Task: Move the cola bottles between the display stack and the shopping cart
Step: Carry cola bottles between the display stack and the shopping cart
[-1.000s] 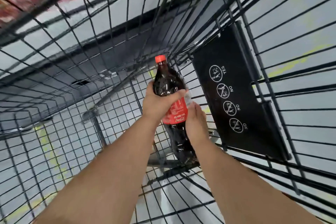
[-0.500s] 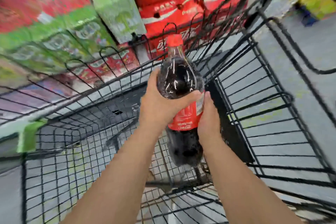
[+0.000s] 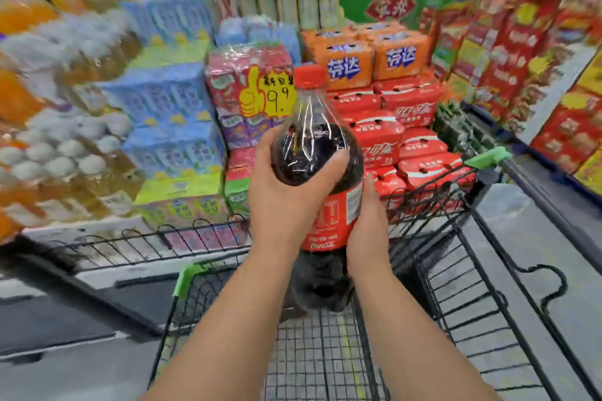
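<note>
Cola bottle [image 3: 317, 153] up from low in shopping cart [image 3: 485, 158] to above rim, upright. L hand [image 3: 286, 198] wraps its shoulder; R hand [image 3: 368, 221] grips label, just below-right. Cola display stack [image 3: 407, 140] beyond hands. Prob. heading cart→stack.

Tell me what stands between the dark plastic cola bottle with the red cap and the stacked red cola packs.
In the head view, only the shopping cart's black wire wall separates the cola bottle from the red cola packs.
</note>
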The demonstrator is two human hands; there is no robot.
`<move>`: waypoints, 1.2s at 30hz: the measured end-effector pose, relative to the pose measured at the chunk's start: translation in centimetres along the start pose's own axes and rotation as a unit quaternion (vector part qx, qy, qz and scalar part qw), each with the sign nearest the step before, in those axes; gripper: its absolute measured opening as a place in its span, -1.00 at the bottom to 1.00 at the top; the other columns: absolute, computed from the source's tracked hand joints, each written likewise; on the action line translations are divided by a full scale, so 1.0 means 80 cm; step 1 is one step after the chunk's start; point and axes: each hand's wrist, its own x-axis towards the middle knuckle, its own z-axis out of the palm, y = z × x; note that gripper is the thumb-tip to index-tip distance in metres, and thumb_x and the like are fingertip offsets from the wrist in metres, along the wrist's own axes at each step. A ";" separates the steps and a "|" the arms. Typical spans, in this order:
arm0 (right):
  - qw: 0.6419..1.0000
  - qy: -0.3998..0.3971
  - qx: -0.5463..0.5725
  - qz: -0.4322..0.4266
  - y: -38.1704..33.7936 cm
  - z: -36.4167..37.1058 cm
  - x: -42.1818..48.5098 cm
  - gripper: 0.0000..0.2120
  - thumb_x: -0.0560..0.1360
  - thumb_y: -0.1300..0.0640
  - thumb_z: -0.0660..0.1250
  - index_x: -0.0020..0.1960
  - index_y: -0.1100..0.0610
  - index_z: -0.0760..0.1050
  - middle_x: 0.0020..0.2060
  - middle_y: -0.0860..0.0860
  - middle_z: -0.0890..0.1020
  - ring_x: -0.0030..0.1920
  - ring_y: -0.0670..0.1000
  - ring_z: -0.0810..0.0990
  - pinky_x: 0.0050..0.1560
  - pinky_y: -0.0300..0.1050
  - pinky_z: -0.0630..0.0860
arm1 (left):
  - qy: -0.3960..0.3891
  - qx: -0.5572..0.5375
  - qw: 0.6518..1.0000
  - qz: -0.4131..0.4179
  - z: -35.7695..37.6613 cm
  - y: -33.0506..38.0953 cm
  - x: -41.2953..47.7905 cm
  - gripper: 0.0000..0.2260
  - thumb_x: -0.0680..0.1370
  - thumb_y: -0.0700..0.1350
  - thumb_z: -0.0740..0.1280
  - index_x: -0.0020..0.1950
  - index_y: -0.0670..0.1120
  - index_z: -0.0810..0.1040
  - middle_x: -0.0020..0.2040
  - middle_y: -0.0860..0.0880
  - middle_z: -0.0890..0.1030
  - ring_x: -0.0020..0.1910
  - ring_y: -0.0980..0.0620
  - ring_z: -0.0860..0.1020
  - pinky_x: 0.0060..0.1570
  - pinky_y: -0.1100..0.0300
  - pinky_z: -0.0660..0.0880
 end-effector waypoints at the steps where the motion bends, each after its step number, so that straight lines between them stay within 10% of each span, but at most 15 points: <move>1: 1.000 -0.017 -0.001 -0.017 -0.010 0.012 -0.005 -0.71 0.42 -0.29 0.16 -0.09 -0.30 0.65 0.02 -0.12 0.70 0.12 -0.04 0.63 0.28 0.14 0.46 | 0.012 0.009 1.000 0.011 -0.013 0.014 0.002 -0.38 0.15 0.29 0.45 0.17 0.14 0.49 0.01 0.27 0.63 -0.04 0.40 0.57 -0.07 0.53 0.43; 8: 0.988 -0.131 -0.005 -0.084 -0.050 0.110 -0.055 -0.71 0.44 -0.30 0.09 -0.14 -0.40 0.60 -0.14 -0.28 0.69 -0.02 -0.21 0.64 0.15 0.02 0.50 | 0.102 -0.002 0.993 0.053 -0.115 0.091 -0.002 -0.43 0.13 0.24 0.52 0.08 0.20 0.46 0.08 0.14 0.65 0.04 0.22 0.64 0.11 0.17 0.56; 22: 0.956 -0.285 0.066 -0.009 -0.004 0.370 -0.253 -0.61 0.43 -0.29 0.15 -0.13 -0.12 0.68 -0.16 -0.05 0.72 -0.11 -0.05 0.69 -0.12 -0.10 0.53 | 0.239 0.061 0.963 0.104 -0.436 0.141 -0.039 -0.26 0.14 0.29 0.47 0.27 0.07 0.47 0.06 0.22 0.61 -0.04 0.37 0.59 -0.11 0.48 0.48; 36: 0.909 -0.402 0.108 0.003 0.090 0.615 -0.484 -0.69 0.51 -0.17 0.11 -0.14 -0.30 0.64 -0.20 -0.22 0.71 -0.16 -0.22 0.67 -0.24 -0.35 0.54 | 0.355 0.146 0.917 0.108 -0.767 0.136 -0.101 -0.32 0.18 0.25 0.49 0.26 0.09 0.49 0.07 0.22 0.62 0.00 0.36 0.59 -0.10 0.49 0.47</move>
